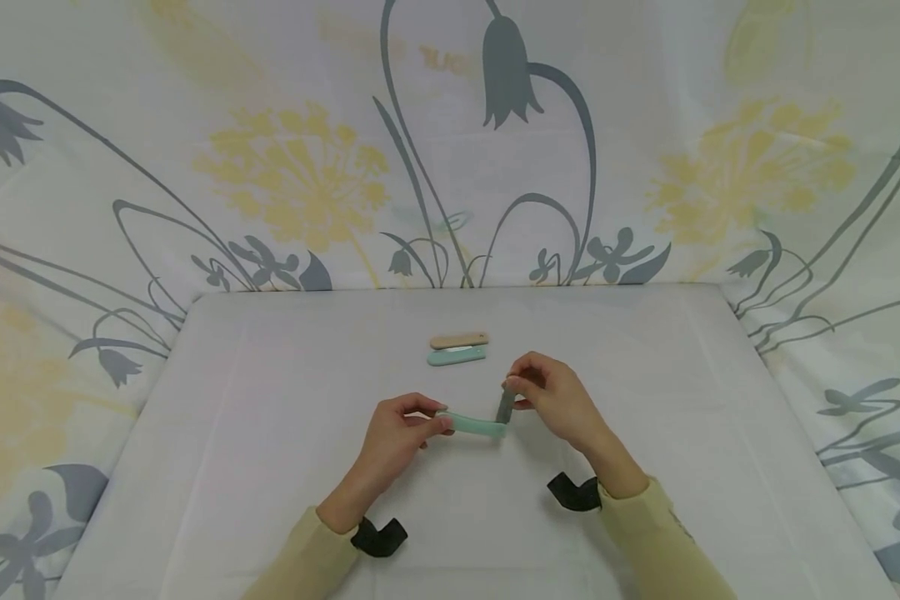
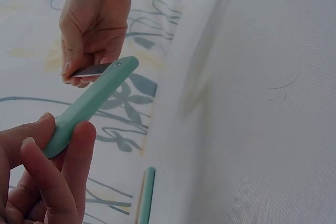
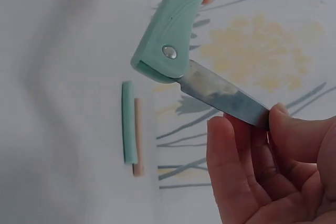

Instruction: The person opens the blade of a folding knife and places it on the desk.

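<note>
Above the white table, both hands hold one folding knife (image 3: 167, 35) with a mint-green handle and a metal pivot. My left hand (image 1: 401, 429) pinches the end of the handle away from the pivot. The thumb and fingers of my right hand (image 1: 558, 396) pinch the blade (image 3: 226, 95) near its tip. The blade stands out at an angle from the handle, partly unfolded. Beyond the hands, a second mint-green folding knife (image 1: 457, 357) and a beige folding knife (image 1: 459, 340) lie side by side on the table, both folded.
The white-covered table (image 1: 285, 350) ends at the back against a hanging cloth (image 1: 450, 167) printed with grey and yellow flowers, which also runs along both sides. Black straps (image 1: 378, 538) sit at the wrists, over light yellow sleeves (image 1: 660, 542).
</note>
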Available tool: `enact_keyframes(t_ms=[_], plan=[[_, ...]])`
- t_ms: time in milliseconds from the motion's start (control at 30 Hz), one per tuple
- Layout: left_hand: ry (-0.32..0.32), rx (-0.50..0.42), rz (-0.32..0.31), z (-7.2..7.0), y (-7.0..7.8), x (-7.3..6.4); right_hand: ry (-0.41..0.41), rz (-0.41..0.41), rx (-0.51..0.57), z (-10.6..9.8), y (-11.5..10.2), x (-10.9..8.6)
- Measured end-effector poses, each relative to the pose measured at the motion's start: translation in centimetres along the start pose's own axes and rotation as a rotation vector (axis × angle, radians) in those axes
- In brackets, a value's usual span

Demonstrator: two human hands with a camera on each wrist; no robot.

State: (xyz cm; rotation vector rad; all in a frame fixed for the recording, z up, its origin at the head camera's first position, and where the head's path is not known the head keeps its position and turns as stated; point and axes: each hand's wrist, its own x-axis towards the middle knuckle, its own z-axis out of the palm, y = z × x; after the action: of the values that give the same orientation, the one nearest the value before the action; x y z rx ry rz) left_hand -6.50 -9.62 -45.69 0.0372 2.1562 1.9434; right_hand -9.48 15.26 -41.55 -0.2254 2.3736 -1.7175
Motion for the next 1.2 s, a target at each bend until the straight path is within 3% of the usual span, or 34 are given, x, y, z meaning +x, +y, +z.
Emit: enact_keyframes(t_ms=[567,900,1200], plan=[[0.022,-0.064,0.002,-0.6,0.2,0.0,0.15,0.081,0.329,0.2,1.5,-0.5],[0.029,-0.032,-0.023,-0.7,-0.4,0.0,0.246,0.114,0.552,0.7,2.6,-1.0],[-0.004,-0.005,-0.045,-0.9,-0.7,0.1,0.314,0.113,0.691,0.9,2.7,-1.0]])
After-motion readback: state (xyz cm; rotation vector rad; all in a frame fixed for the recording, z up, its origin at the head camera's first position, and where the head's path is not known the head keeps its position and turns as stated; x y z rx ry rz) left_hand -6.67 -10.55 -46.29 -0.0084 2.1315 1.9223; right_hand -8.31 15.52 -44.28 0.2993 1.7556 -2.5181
